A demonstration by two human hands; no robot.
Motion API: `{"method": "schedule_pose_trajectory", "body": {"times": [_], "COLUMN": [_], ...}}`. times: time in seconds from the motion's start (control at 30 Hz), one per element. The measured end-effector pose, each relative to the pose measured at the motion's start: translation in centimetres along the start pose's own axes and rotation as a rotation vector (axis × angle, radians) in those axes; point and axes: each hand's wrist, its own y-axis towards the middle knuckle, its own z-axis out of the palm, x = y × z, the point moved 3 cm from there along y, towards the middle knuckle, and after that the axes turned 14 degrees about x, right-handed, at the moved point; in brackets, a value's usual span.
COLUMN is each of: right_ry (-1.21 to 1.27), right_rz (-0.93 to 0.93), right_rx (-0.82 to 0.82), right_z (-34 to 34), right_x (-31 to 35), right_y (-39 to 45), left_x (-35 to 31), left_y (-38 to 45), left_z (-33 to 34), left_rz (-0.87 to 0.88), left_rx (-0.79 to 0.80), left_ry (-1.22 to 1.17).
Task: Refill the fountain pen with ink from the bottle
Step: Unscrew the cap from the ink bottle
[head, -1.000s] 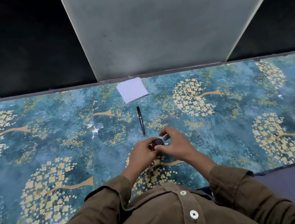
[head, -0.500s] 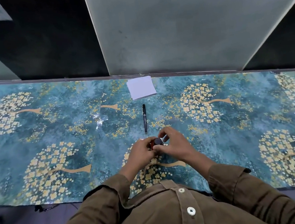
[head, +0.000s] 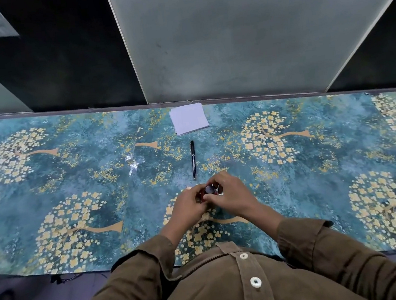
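A small ink bottle (head: 209,190) with a dark cap and a reddish body stands on the patterned table, mostly hidden by my fingers. My left hand (head: 188,207) wraps around its body from the left. My right hand (head: 230,194) grips its cap from the right and above. A black fountain pen (head: 193,159) lies capped on the table just beyond my hands, pointing away from me, and nothing touches it.
A folded white paper (head: 189,122) lies at the table's far edge, beyond the pen. The table is covered by a blue cloth with golden trees (head: 77,229). Grey and black wall panels (head: 240,32) rise right behind the table.
Both hands have stayed on the ink bottle, with only slight shifts of the right fingers on the cap. The camera has tilted and swung, so the scene sits differently in view.
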Motion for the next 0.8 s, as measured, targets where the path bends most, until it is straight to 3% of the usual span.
{"method": "schedule_pose_trajectory", "body": {"times": [0.1, 0.27, 0.47, 0.5, 0.53, 0.8], "right_ry": [0.114, 0.499, 0.403, 0.513, 0.526, 0.409], "right_rz": [-0.002, 0.213, 0.418, 0.529, 0.561, 0.492], "right_rx": [-0.071, -0.152, -0.107, -0.341, -0.403, -0.380], "right_z": [-0.5, -0.6, -0.4, -3.5, -4.1, -6.0], "right_x": [-0.1, -3.9, -7.7, -11.4, -12.4, -11.3], "right_y": [-0.4, -1.8, -4.5, -9.5, -10.7, -8.5], "left_x": [0.2, 1.6, -0.2, -6.1, -7.3, -9.3], "left_y": [-0.1, -0.5, 0.0, 4.1, 5.4, 7.4], "left_z": [0.1, 0.5, 1.4, 4.9, 5.7, 5.8], "left_rz": [-0.009, -0.053, -0.056, 0.094, 0.113, 0.130], "left_rx": [-0.003, -0.090, -0.107, 0.081, 0.128, 0.109], "left_ry": [-0.004, -0.066, -0.003, 0.119, 0.176, 0.240]}}
